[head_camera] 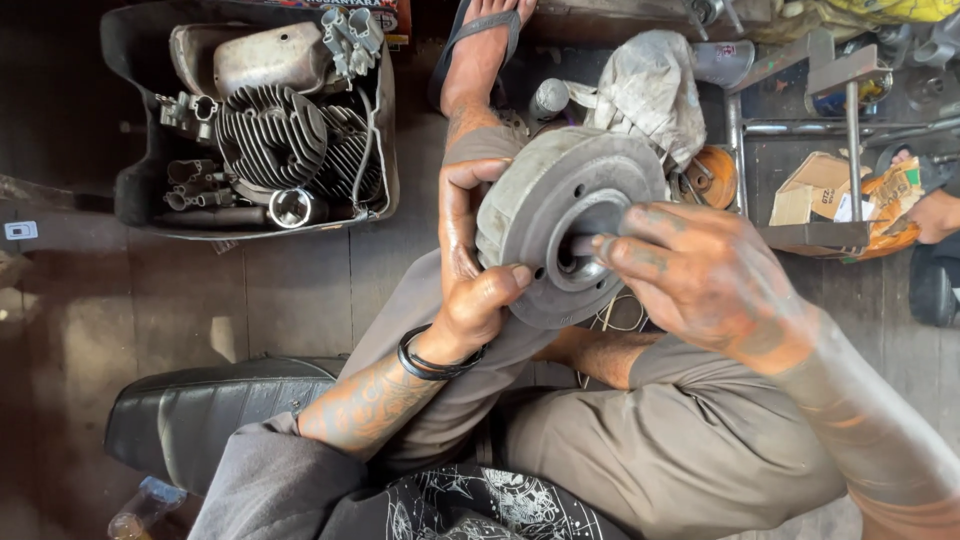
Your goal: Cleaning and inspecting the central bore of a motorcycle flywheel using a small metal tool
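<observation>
Grey round metal flywheel rotor, heavy and drum-shaped with a dark centre bore, sits raised over the person's lap, tilted so its open face looks up toward the camera. Going left to right: a black plastic tub on the floor holds finned engine cylinders and other loose metal parts, well apart from the work. The left hand is closed around the rotor's left rim, thumb on the face and fingers curled behind, bearing its weight. The right hand pinches narrowly at the bore, fingertips on what seems a small dark piece in the hub; just what it is I cannot tell.

The step in hand looks like seating or working something in the centre hole. By my judgement, the next move calls for a steady left grip and fine fingertip turning, since the rotor's weight could tip it off the knee.

Room is tight: a pale crumpled cloth touches the rotor's upper edge, a metal frame stands close on the right, and another person's hand works beyond it.
</observation>
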